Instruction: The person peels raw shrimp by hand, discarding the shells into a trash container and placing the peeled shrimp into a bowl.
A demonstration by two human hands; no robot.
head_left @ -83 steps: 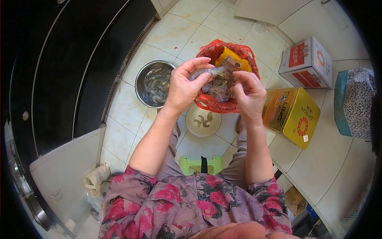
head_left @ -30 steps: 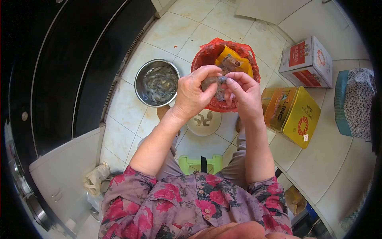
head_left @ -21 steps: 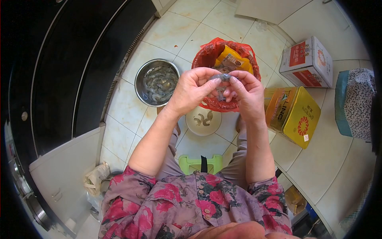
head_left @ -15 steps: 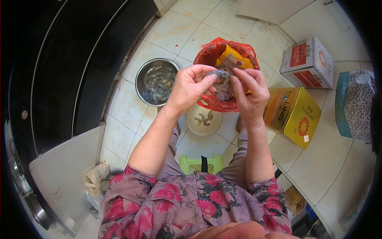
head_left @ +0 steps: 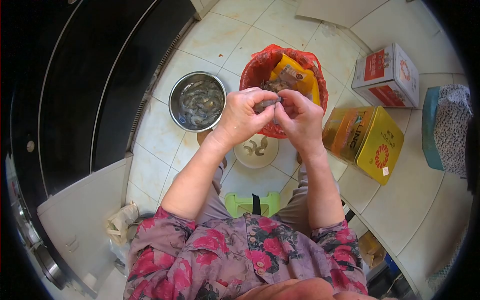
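Observation:
A grey raw shrimp [head_left: 265, 104] is pinched between the thumb and fingers of my left hand [head_left: 239, 117]. My right hand [head_left: 304, 119] closes thumb and fingertips on the shrimp's other end, so the fingertips of both hands nearly meet. Both hands are over the near side of a bin lined with a red plastic bag [head_left: 254, 67]. Inside the bin lie a yellow packet [head_left: 286, 67] and shrimp scraps. To the left, a steel bowl [head_left: 172, 107] holds many whole shrimp [head_left: 201, 102]. Below my hands, a white bowl [head_left: 250, 162] contains several shrimp pieces [head_left: 257, 148].
On the right stand a gold-yellow tin [head_left: 382, 150], a white and red box [head_left: 382, 75] and a teal-edged patterned bag [head_left: 447, 130]. A light green stool [head_left: 270, 204] shows between the legs. Black cabinet fronts [head_left: 135, 90] line the left; a plastic bag [head_left: 120, 222] sits below them.
My right hand has moved left and down toward my left hand, and its fingertips now meet at the shrimp. The shrimp sits slightly lower than before.

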